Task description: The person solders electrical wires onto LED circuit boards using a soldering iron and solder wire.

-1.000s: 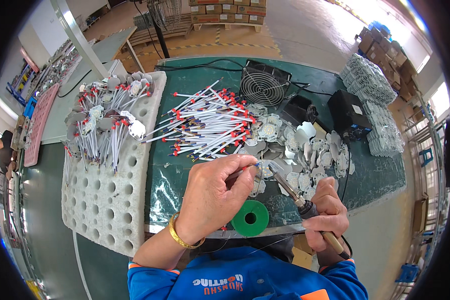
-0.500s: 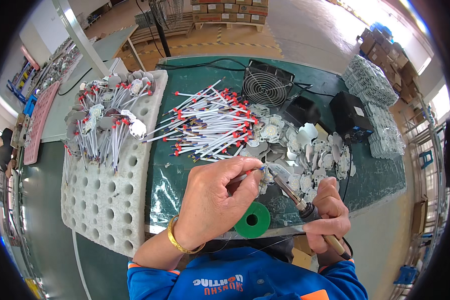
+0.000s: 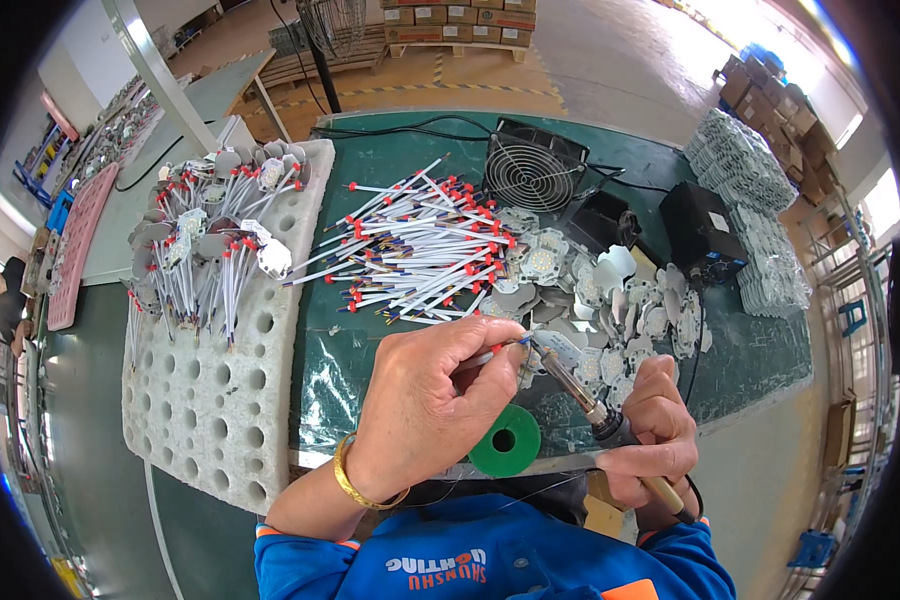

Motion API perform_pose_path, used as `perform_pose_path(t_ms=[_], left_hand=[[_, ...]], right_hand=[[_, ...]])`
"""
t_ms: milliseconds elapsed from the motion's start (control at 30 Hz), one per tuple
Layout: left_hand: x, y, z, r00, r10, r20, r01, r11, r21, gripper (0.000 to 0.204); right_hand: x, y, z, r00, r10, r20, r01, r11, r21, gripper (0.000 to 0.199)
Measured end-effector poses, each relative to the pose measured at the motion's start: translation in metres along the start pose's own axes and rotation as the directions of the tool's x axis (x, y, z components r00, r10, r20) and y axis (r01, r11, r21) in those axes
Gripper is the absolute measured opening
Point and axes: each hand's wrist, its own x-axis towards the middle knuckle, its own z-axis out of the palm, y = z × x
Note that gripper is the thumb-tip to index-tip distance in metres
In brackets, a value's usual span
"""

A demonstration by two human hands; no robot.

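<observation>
Pinched between the thumb and fingers of my left hand (image 3: 435, 390) is a white sleeved wire (image 3: 477, 360) with a red collar and a thin blue end. My right hand (image 3: 655, 440) grips a soldering iron (image 3: 573, 386), its metal tip angled up and left. That tip comes right up to the wire's end by my left fingertips; whether they touch is too small to tell. Behind the tip lies a heap of round, silvery LED boards (image 3: 610, 300). A green solder spool (image 3: 506, 441) rests at the table edge, just under my left hand.
Many red-collared white wires (image 3: 420, 245) are piled on the green table (image 3: 340, 390). At left, a white foam tray (image 3: 185, 400) with holes holds wired boards (image 3: 220, 215). A black fan (image 3: 535, 165), a black box (image 3: 703, 230) and stacked board panels (image 3: 765, 250) stand farther back.
My right hand and the soldering iron have shifted slightly left, bringing the tip closer to the wire's end. My left hand has barely moved.
</observation>
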Motion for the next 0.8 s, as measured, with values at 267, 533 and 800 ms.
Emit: perform_pose_path(t_ms=[267, 533, 800], left_hand=[[0.003, -0.001, -0.002, 1.0, -0.017, 0.0, 0.017, 0.999, -0.041, 0.012], [0.006, 0.0, -0.002, 1.0, -0.011, -0.005, 0.01, 1.0, -0.019, 0.013], [0.009, -0.001, 0.0, 1.0, -0.009, -0.017, 0.008, 0.999, -0.047, 0.013]], right_hand=[[0.003, 0.004, 0.0, 0.997, -0.067, -0.034, 0.069, 0.997, 0.039, 0.035], [0.009, 0.005, 0.0, 0.998, -0.021, -0.059, 0.023, 0.999, 0.035, 0.036], [0.01, 0.009, 0.001, 0.998, -0.04, -0.053, 0.043, 0.998, 0.053, 0.035]])
